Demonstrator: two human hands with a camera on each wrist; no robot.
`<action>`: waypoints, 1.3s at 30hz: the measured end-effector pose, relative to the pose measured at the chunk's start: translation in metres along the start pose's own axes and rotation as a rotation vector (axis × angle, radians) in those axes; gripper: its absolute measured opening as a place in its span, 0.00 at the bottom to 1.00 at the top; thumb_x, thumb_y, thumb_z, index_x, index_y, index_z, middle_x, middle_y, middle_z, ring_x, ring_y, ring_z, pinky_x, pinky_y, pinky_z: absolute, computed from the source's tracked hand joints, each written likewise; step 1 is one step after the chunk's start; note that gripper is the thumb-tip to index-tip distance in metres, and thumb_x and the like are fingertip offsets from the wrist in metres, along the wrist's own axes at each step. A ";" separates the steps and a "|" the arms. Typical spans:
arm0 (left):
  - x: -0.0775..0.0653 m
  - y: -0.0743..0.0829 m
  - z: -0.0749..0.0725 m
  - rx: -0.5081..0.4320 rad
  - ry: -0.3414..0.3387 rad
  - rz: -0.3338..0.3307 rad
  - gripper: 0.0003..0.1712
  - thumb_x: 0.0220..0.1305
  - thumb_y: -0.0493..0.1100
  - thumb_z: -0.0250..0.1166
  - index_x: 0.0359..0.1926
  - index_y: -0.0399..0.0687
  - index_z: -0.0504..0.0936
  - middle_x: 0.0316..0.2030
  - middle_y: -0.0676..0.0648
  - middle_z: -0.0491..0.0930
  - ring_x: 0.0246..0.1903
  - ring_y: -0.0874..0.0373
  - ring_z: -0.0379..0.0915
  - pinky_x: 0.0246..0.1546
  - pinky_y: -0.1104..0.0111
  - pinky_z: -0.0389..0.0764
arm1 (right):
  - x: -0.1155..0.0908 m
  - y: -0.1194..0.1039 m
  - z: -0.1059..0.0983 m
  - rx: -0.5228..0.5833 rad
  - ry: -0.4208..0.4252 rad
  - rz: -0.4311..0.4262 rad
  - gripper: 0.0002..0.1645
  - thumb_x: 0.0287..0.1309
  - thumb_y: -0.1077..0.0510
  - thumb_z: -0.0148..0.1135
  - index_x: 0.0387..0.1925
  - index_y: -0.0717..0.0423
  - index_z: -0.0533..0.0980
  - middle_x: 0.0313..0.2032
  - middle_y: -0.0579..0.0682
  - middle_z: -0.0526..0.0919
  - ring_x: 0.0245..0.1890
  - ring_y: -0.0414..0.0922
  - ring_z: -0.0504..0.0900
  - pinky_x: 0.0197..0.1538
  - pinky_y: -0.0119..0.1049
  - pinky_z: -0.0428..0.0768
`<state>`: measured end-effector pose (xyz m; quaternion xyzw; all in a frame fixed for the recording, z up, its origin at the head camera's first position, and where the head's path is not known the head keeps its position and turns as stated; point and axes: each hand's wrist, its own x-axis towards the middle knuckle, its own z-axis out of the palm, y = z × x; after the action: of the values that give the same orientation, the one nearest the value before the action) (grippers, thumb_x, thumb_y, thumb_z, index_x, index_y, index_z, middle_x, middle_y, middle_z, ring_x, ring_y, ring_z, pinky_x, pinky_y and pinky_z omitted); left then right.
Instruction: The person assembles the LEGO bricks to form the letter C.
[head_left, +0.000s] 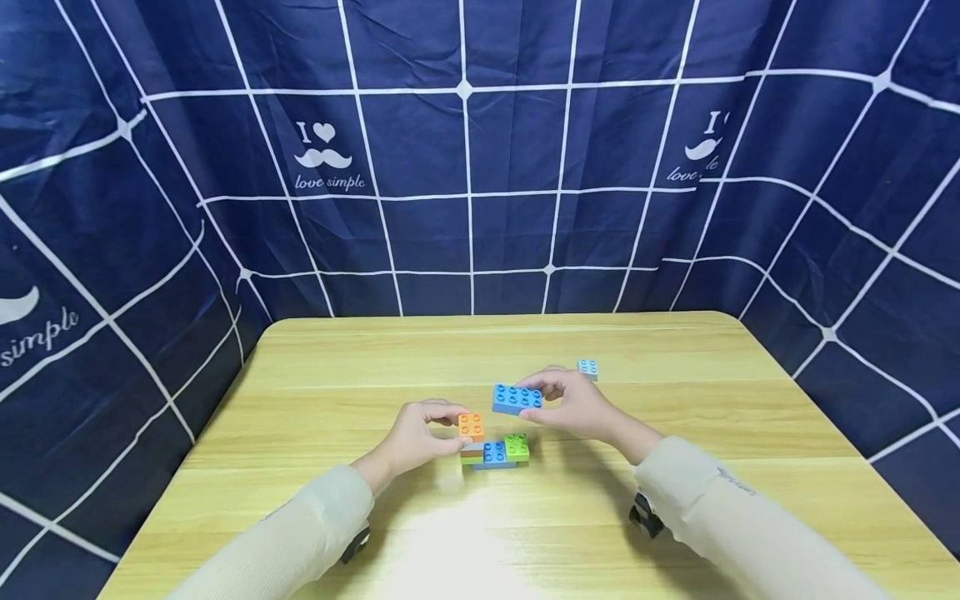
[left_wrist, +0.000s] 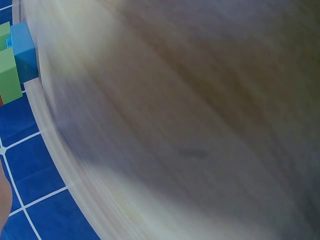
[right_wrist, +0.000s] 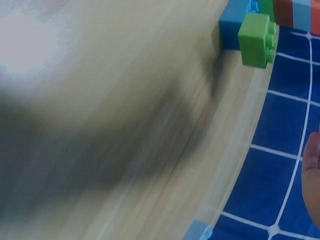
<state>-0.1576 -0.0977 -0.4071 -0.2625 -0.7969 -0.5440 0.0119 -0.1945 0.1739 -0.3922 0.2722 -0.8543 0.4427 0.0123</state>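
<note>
My left hand (head_left: 420,435) pinches an orange building brick (head_left: 471,423) on the left end of a small brick stack. Below the orange one are a light blue brick (right_wrist: 301,15) and a brown-red brick (right_wrist: 283,12). A blue brick (head_left: 493,452) forms the stack's base, with a lime green brick (head_left: 517,447) on its right end. Just above and behind the stack, my right hand (head_left: 576,406) holds a long blue brick (head_left: 508,407) by its right end, studs up. In both wrist views, only an edge of each hand shows.
A light blue brick (head_left: 588,367) lies by itself on the wooden table (head_left: 360,358), beyond the right hand. A dark blue curtain (head_left: 510,233) with white lines surrounds the table's back and sides. Glare brightens the table near the front.
</note>
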 end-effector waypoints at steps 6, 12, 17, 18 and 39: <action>0.004 -0.029 0.003 -0.006 -0.003 -0.007 0.18 0.47 0.32 0.74 0.43 0.39 0.85 0.39 0.47 0.83 0.40 0.50 0.76 0.47 0.53 0.77 | 0.005 -0.012 0.004 -0.056 -0.088 -0.066 0.21 0.47 0.55 0.75 0.46 0.53 0.82 0.35 0.41 0.79 0.36 0.42 0.77 0.46 0.40 0.79; 0.005 -0.032 0.003 -0.005 -0.011 0.030 0.17 0.48 0.35 0.74 0.42 0.42 0.86 0.37 0.52 0.83 0.39 0.55 0.76 0.45 0.60 0.79 | 0.010 -0.019 0.007 -0.084 -0.153 -0.102 0.21 0.47 0.53 0.74 0.46 0.52 0.83 0.34 0.38 0.78 0.37 0.41 0.76 0.46 0.39 0.79; 0.006 -0.031 0.003 -0.004 -0.013 0.034 0.17 0.48 0.35 0.74 0.42 0.43 0.86 0.37 0.53 0.83 0.39 0.56 0.76 0.45 0.61 0.78 | 0.013 -0.022 0.006 -0.082 -0.175 -0.111 0.21 0.45 0.54 0.76 0.45 0.51 0.83 0.32 0.39 0.77 0.36 0.41 0.75 0.46 0.39 0.79; 0.006 -0.031 0.003 -0.006 -0.011 0.030 0.17 0.48 0.35 0.74 0.42 0.42 0.86 0.37 0.52 0.83 0.39 0.55 0.76 0.45 0.61 0.78 | 0.013 -0.022 0.006 -0.079 -0.182 -0.110 0.21 0.45 0.54 0.76 0.45 0.51 0.83 0.32 0.39 0.77 0.36 0.41 0.75 0.46 0.39 0.79; 0.003 0.007 -0.005 -0.022 -0.022 0.021 0.18 0.48 0.29 0.72 0.43 0.28 0.83 0.39 0.39 0.82 0.39 0.40 0.76 0.45 0.46 0.76 | 0.019 -0.031 0.006 -0.098 -0.226 -0.092 0.22 0.42 0.56 0.77 0.44 0.52 0.84 0.30 0.38 0.77 0.33 0.51 0.74 0.33 0.35 0.73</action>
<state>-0.1587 -0.0987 -0.3975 -0.2769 -0.7882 -0.5496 0.0060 -0.1940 0.1464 -0.3676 0.3583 -0.8575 0.3658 -0.0505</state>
